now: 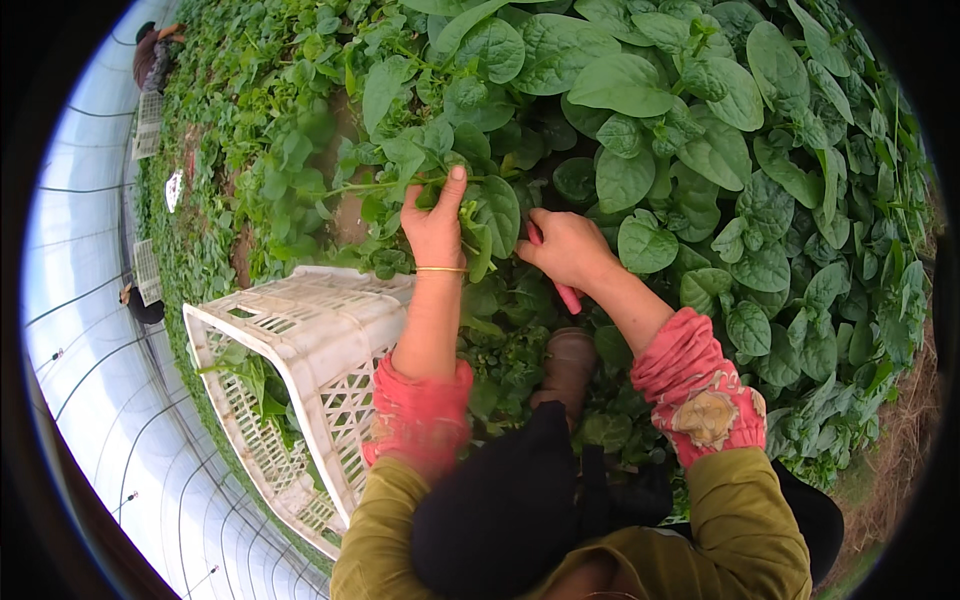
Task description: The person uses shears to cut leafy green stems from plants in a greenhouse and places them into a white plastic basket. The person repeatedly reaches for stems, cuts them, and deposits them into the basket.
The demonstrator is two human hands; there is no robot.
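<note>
My left hand (439,217) is closed around a bunch of cut green leafy stems (405,176), thumb upward, with leaves and stem ends sticking out on both sides. Just right of it, my right hand (562,244) grips a tool by its pink handle (568,298); the tool's working end is hidden among the leaves. Broad-leaved green plants (626,172), which look like Malabar spinach, grow thickly ahead and to the right. Left of my left forearm, a white plastic crate (300,322) lies tilted with its opening towards the lower left, holding some picked greens (262,390).
My brown boot (568,367) stands among low plants below my hands. At the far upper left, a person (154,56) bends over the plants near white crates (148,124). Another person (144,304) is partly visible by a crate (147,270). Greenhouse film (97,225) curves along the left.
</note>
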